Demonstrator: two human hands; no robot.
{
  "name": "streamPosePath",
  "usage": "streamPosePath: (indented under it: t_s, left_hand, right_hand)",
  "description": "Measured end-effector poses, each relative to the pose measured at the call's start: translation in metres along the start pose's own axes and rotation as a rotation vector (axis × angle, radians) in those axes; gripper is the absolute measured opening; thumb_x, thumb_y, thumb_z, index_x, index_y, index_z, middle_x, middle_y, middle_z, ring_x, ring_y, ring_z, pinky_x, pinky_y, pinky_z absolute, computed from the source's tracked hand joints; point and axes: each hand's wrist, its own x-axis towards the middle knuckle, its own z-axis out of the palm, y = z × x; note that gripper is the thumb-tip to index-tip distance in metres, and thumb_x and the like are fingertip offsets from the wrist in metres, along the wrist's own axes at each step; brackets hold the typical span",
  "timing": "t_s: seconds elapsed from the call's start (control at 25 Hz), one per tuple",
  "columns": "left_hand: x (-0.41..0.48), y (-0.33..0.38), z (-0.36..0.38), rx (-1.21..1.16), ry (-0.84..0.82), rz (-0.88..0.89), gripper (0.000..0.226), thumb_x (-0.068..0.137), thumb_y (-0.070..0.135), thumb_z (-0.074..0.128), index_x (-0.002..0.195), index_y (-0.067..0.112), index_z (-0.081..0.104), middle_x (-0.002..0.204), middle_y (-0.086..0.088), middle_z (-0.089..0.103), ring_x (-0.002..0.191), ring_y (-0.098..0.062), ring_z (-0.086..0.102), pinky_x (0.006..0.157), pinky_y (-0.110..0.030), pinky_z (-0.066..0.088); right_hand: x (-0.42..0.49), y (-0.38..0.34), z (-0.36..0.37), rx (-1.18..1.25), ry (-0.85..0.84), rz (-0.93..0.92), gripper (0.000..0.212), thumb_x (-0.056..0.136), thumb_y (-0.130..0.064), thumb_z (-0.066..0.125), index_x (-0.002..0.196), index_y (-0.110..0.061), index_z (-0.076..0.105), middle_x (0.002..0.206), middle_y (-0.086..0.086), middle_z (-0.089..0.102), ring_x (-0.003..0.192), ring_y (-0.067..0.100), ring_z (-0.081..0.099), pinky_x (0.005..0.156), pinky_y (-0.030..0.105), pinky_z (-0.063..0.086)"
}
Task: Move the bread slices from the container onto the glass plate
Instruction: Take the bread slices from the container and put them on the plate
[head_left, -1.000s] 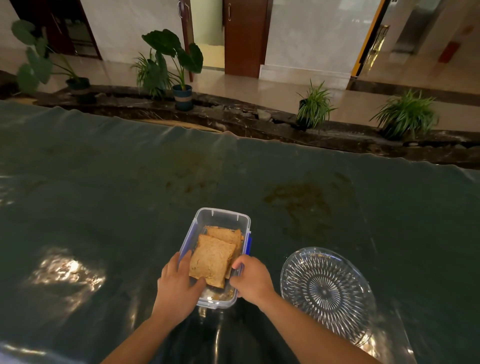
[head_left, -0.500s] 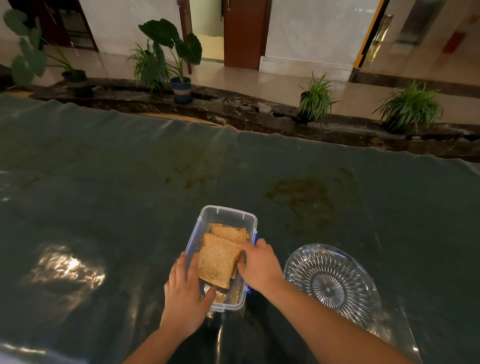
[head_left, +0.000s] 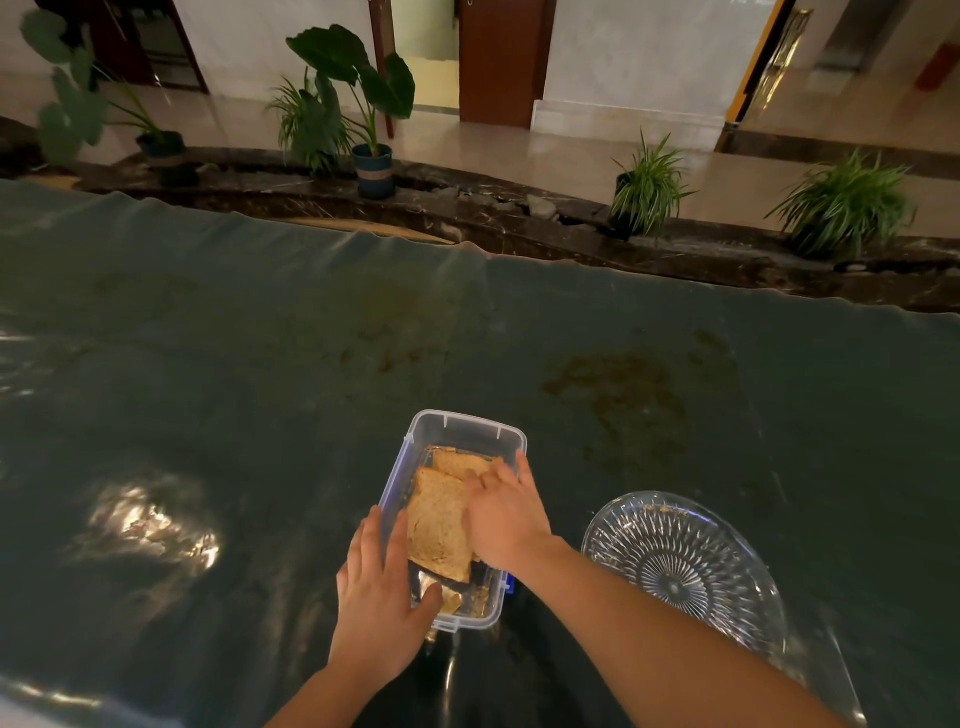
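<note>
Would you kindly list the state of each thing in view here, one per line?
Container: lid off, on the table, bread inside.
Bread slices: stacked, not yet out of the container.
Glass plate: on the table right of the container, no slices on it, only crumbs.
Left hand: resting on the container's near left corner, steadying it.
Right hand: inside the container, fingers on the slices; grip unclear.
</note>
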Motion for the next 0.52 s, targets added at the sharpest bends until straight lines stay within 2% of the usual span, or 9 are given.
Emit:
streamPosePath:
  t_s: [0.12, 0.28, 0.36, 0.52]
  left_hand:
    - [0.0, 0.001, 0.0, -0.004, 0.0, -0.002, 0.086, 0.085, 0.053, 0.052, 0.154, 0.028, 0.008, 0.165, -0.004, 0.0, 0.151, -0.029, 0.003, 0.12, -0.055, 0.017]
    - [0.0, 0.002, -0.001, 0.008, -0.006, -0.011, 0.088, 0.084, 0.061, 0.05, 0.153, 0.029, 0.007, 0.165, -0.004, 0.001, 0.151, -0.029, 0.004, 0.119, -0.055, 0.017]
    - [0.0, 0.001, -0.001, 0.013, -0.013, -0.008, 0.087, 0.084, 0.058, 0.05, 0.154, 0.028, 0.007, 0.165, -0.004, 0.0, 0.151, -0.03, 0.004, 0.119, -0.055, 0.018]
    - [0.0, -0.002, 0.0, 0.005, -0.019, -0.018, 0.083, 0.086, 0.05, 0.05, 0.154, 0.029, 0.006, 0.165, -0.002, -0.002, 0.151, -0.027, 0.002, 0.12, -0.054, 0.017]
  right_hand:
    - [0.008, -0.005, -0.002, 0.086, -0.059, 0.061, 0.049, 0.093, -0.045, 0.048, 0.13, -0.014, 0.051, 0.122, 0.008, 0.064, 0.125, 0.029, 0.052, 0.119, 0.058, -0.002]
    - [0.013, -0.007, -0.009, 0.127, -0.11, 0.107, 0.038, 0.087, -0.054, 0.054, 0.102, -0.022, 0.067, 0.101, 0.001, 0.069, 0.11, 0.024, 0.059, 0.119, 0.059, 0.0]
    - [0.014, -0.01, -0.014, 0.115, -0.173, 0.104, 0.031, 0.084, -0.051, 0.058, 0.091, -0.024, 0.071, 0.091, 0.0, 0.068, 0.104, 0.023, 0.059, 0.117, 0.062, -0.003]
    - [0.01, -0.02, -0.017, 0.172, -0.175, 0.107, 0.018, 0.082, -0.038, 0.063, 0.093, -0.025, 0.069, 0.087, -0.003, 0.068, 0.103, 0.024, 0.06, 0.116, 0.063, -0.008]
